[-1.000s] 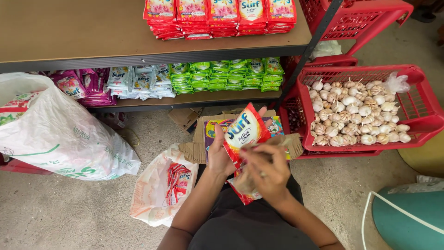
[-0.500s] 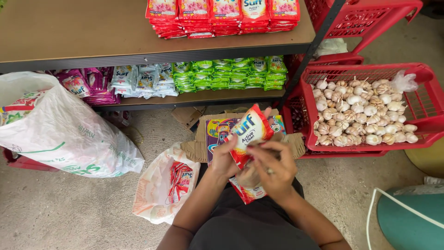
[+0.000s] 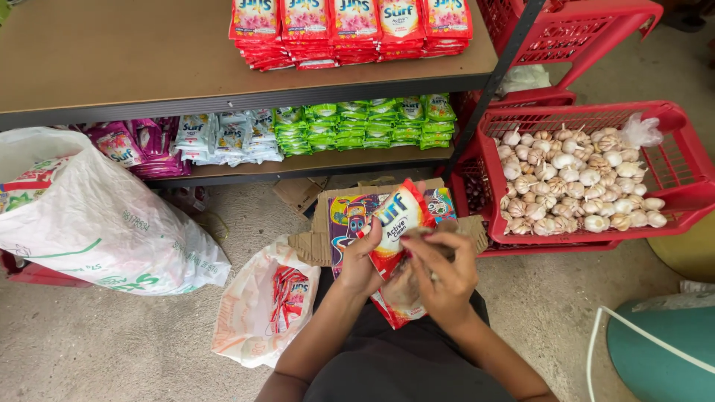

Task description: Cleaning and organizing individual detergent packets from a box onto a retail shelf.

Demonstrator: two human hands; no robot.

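Observation:
Both my hands hold a strip of red detergent sachets (image 3: 396, 223) in front of me, above my lap. My left hand (image 3: 363, 260) grips the top sachet from the left side, thumb on its face. My right hand (image 3: 445, 274) pinches the strip from the right, fingers curled over the lower sachets (image 3: 395, 307) that hang down below. Behind the sachets lies an open cardboard box (image 3: 339, 216) with colourful printed packs inside.
A shelf (image 3: 149, 59) carries stacked red sachets (image 3: 350, 30) on top and green (image 3: 365, 123), white-blue and purple (image 3: 130, 145) packs below. A red basket (image 3: 674, 171) of garlic stands right. A large white sack (image 3: 89, 216) lies left, a small plastic bag (image 3: 257, 309) beside my knee.
The sachet strip has dropped slightly lower and closer to my body, and my right hand has shifted up over the strip's right edge. The view tilted a little.

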